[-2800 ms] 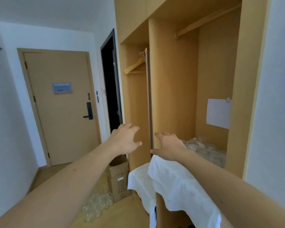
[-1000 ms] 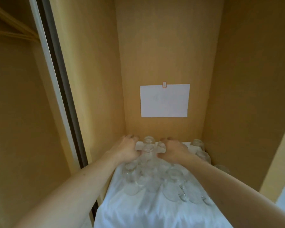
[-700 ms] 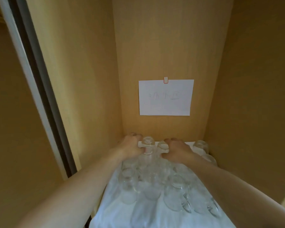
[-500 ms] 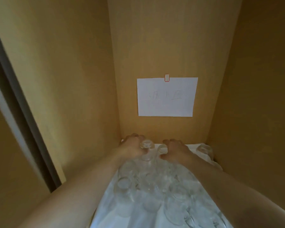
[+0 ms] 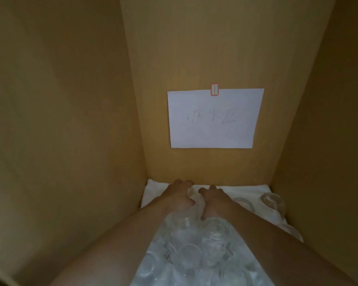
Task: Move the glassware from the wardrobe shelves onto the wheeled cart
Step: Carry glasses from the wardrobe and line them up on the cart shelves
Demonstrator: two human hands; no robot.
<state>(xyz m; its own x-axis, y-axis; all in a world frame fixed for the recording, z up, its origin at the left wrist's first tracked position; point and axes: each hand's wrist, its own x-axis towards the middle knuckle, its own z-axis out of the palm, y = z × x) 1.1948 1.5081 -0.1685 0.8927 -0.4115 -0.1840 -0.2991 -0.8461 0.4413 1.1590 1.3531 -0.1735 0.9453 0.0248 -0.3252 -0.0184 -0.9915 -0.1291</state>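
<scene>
- The left hand (image 5: 179,196) reaches deep into the wardrobe (image 5: 60,120), low down near the back wall. Its fingers curl down over a clear glass (image 5: 191,191), but whether they grip it cannot be told.
- The right hand (image 5: 213,200) is just beside the left one. Its fingers also bend down among the glasses. Whether it holds one cannot be told.
- Both bare arms stretch in from the bottom of the view.
- The glasses (image 5: 194,244) sit packed close together on a white cloth (image 5: 244,189) on the shelf, between and under the arms. They are see-through and hard to tell apart.
- One more glass, a round one (image 5: 272,201), sits apart near the right wall at the back.
- A white paper (image 5: 214,120) hangs on the back wall above the hands.
- A small red and white tag (image 5: 214,89) holds the paper at its top edge.
- The paper has three faint hand-drawn signs in pencil. They look like Chinese writing, too faint to read for sure.
</scene>
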